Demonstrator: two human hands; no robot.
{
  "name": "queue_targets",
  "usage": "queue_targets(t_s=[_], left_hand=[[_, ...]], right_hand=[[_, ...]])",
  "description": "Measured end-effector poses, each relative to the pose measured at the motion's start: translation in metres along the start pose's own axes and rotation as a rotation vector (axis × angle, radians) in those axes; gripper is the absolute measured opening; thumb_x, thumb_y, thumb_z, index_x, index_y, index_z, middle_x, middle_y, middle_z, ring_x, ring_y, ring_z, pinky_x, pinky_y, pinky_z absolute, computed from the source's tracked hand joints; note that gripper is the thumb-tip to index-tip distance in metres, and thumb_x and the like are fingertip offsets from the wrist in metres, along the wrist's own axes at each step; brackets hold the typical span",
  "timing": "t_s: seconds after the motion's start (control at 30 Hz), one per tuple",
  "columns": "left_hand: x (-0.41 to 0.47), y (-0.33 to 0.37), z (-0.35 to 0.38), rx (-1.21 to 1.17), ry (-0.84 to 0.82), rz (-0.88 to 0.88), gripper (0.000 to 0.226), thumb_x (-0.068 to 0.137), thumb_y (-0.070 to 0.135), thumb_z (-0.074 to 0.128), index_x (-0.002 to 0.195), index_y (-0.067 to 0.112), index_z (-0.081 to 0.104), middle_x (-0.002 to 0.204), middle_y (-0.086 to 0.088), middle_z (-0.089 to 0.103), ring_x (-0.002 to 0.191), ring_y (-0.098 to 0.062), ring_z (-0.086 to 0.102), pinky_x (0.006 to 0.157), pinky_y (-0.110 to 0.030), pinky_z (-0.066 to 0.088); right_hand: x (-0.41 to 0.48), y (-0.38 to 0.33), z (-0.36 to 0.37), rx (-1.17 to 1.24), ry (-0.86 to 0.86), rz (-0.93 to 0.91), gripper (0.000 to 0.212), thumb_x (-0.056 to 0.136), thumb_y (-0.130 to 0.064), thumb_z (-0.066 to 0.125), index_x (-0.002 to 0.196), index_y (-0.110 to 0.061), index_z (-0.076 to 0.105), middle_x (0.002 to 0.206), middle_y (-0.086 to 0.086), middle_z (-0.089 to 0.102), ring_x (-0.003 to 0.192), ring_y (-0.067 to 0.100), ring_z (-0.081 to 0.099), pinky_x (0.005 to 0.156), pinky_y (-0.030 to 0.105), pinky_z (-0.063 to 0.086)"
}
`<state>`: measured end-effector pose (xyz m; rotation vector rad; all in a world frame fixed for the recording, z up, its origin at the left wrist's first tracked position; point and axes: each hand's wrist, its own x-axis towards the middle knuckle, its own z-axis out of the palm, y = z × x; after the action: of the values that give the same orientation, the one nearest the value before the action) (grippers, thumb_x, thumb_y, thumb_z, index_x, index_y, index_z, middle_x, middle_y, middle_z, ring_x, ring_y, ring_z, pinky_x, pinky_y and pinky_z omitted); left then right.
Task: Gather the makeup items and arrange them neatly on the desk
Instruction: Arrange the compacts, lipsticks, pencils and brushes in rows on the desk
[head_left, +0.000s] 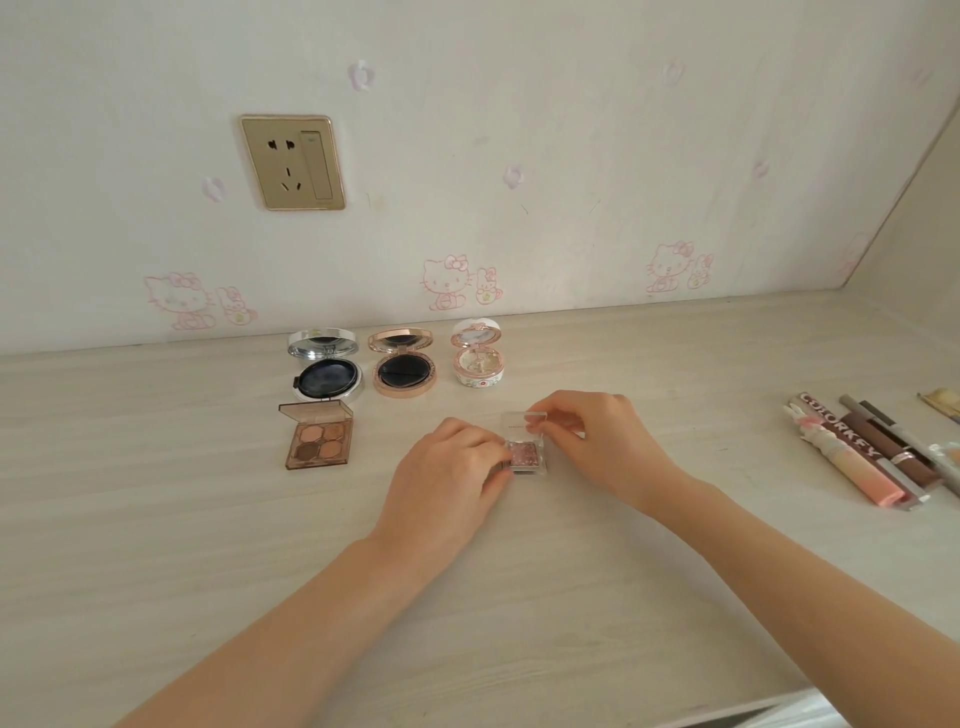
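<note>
A small clear eyeshadow case (525, 454) with a pink glitter pan lies open in the middle of the pale wooden desk (208, 519). My left hand (447, 467) pinches its base from the left. My right hand (597, 441) pinches the raised clear lid from the right. Behind, along the wall, three open compacts stand in a row: a silver one (324, 371), a rose-gold one (404, 366) and a white floral one (479, 361). An open brown four-pan eyeshadow palette (318, 439) lies in front of the silver compact.
At the right edge lie several lip gloss tubes and pencils (872, 452) side by side. A gold wall socket (293, 162) is on the papered wall. The desk's front edge shows at bottom right.
</note>
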<state>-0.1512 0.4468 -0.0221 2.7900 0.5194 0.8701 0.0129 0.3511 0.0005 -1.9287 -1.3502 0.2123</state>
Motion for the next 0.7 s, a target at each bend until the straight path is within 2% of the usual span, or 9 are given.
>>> queue_targets(t_s=[0.1, 0.2, 0.3, 0.43, 0.53, 0.6, 0.7], left_hand=[[-0.005, -0.012, -0.009, 0.073, 0.049, 0.022, 0.006, 0.080, 0.022, 0.071, 0.084, 0.021, 0.075, 0.088, 0.013, 0.071, 0.085, -0.017, 0.062, 0.065, -0.032, 0.054], [-0.012, -0.025, -0.019, 0.161, 0.085, 0.035, 0.022, 0.085, 0.029, 0.055, 0.081, 0.021, 0.075, 0.085, 0.014, 0.070, 0.084, -0.017, 0.062, 0.067, -0.030, 0.053], [-0.019, -0.040, -0.027, 0.248, 0.107, 0.038, 0.028, 0.086, 0.030, 0.049, 0.080, 0.020, 0.075, 0.084, 0.013, 0.070, 0.085, -0.017, 0.061, 0.070, -0.031, 0.052], [-0.026, -0.055, -0.034, 0.348, 0.136, 0.025, 0.030, 0.087, 0.029, 0.047, 0.078, 0.020, 0.074, 0.082, 0.012, 0.070, 0.087, -0.017, 0.060, 0.079, -0.026, 0.041], [-0.029, -0.065, -0.038, 0.389, 0.139, 0.007, 0.029, 0.087, 0.029, 0.047, 0.078, 0.020, 0.074, 0.082, 0.011, 0.070, 0.088, -0.018, 0.058, 0.079, -0.028, 0.038], [-0.029, -0.069, -0.038, 0.408, 0.122, -0.009, 0.029, 0.087, 0.029, 0.047, 0.078, 0.020, 0.073, 0.082, 0.011, 0.069, 0.088, -0.019, 0.059, 0.078, -0.029, 0.041], [-0.030, -0.071, -0.038, 0.427, 0.084, -0.036, 0.029, 0.089, 0.028, 0.047, 0.077, 0.020, 0.072, 0.080, 0.011, 0.068, 0.087, -0.019, 0.060, 0.077, -0.031, 0.044]], right_hand=[[0.011, -0.011, 0.011, 0.016, -0.030, -0.015, 0.014, 0.089, -0.010, 0.061, 0.096, -0.016, 0.072, 0.086, -0.009, 0.073, 0.077, -0.002, 0.064, 0.076, 0.005, 0.044], [0.022, -0.023, 0.024, 0.039, -0.059, -0.031, 0.014, 0.089, -0.010, 0.062, 0.096, -0.015, 0.072, 0.085, -0.009, 0.072, 0.078, 0.002, 0.065, 0.077, 0.006, 0.044], [0.031, -0.033, 0.038, 0.044, -0.076, -0.061, 0.016, 0.089, -0.008, 0.060, 0.098, -0.013, 0.072, 0.087, -0.005, 0.073, 0.078, 0.007, 0.064, 0.076, 0.005, 0.043], [0.042, -0.046, 0.054, 0.043, -0.097, -0.113, 0.016, 0.089, -0.006, 0.059, 0.098, -0.010, 0.072, 0.091, -0.003, 0.074, 0.071, -0.004, 0.058, 0.074, 0.001, 0.040], [0.049, -0.052, 0.064, 0.053, -0.111, -0.135, 0.016, 0.089, -0.006, 0.060, 0.099, -0.009, 0.072, 0.091, -0.001, 0.074, 0.069, -0.012, 0.055, 0.074, -0.001, 0.039], [0.053, -0.053, 0.069, 0.044, -0.114, -0.141, 0.016, 0.089, -0.006, 0.060, 0.099, -0.009, 0.072, 0.093, -0.001, 0.074, 0.070, -0.007, 0.057, 0.075, 0.000, 0.040], [0.059, -0.056, 0.073, 0.038, -0.121, -0.155, 0.016, 0.089, -0.006, 0.059, 0.099, -0.008, 0.072, 0.093, -0.002, 0.074, 0.077, 0.002, 0.061, 0.081, 0.009, 0.045]])
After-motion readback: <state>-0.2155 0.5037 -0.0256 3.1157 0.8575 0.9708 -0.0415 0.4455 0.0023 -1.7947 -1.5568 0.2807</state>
